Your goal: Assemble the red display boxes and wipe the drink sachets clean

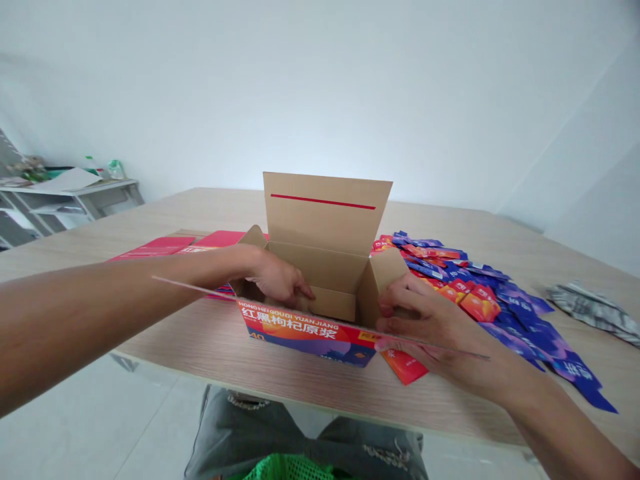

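Note:
An open cardboard box stands near the table's front edge, brown inside, its printed front red and blue. Its back flap rises upright with a red strip across it. My left hand reaches over the left side into the box, fingers bent downward toward the inner bottom; some fingertips are hidden. At the right front corner, my right hand grips the box's side, thumb outside and fingers over the edge. A red sachet lies on the table beside that corner, below my right hand.
Many red and blue sachets are heaped right of the box. Flat red cardboard pieces lie to the left on the wooden table. A grey-and-white cloth rests far right. A side shelf with papers stands at left.

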`<state>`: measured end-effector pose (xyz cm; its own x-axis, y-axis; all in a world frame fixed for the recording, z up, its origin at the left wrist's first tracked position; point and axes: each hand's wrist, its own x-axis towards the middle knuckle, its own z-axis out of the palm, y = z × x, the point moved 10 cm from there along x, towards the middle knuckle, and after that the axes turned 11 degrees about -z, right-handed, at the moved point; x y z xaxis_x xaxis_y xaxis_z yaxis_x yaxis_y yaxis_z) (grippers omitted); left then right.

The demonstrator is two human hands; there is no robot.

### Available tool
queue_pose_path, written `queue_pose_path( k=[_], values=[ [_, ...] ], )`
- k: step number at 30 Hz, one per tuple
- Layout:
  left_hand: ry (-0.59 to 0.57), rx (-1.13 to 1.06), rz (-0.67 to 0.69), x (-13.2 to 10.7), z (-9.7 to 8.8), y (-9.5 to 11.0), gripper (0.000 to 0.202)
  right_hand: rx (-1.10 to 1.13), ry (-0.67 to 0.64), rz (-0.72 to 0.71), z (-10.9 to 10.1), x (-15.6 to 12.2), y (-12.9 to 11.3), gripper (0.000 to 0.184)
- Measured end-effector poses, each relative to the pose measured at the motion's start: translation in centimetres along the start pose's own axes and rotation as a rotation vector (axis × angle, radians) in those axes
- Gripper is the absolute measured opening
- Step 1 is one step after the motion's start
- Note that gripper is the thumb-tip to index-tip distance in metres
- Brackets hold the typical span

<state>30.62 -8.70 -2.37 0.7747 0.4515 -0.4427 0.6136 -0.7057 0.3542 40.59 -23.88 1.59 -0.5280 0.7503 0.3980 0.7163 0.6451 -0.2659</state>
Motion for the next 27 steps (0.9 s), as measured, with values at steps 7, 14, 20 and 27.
queue_pose_path(
  k=[7, 14, 20, 27],
  values=[
    [0.82, -0.477, 0.173, -9.9, -10.7, -1.2, 0.025, 0.176, 0.084, 0.264, 0.5, -1.3, 2.4, 0.026],
    [1.141, -1.027, 0.178, -15.3, -5.0, -6.2, 0.04, -0.078, 0.174, -0.01, -1.0, -0.6, 0.2, 0.013],
    [0.941, -0.912, 0.218, -14.2, -2.5, -7.3, 0.082, -0.249, 0.294, -0.147, -2.8, -0.1, -1.4, 0.018],
    [0.693, -0.686, 0.122, -11.4, -2.6, -7.3, 0.059, -0.365, 0.405, -0.189, -4.3, 0.3, -2.1, 0.016]
  ],
)
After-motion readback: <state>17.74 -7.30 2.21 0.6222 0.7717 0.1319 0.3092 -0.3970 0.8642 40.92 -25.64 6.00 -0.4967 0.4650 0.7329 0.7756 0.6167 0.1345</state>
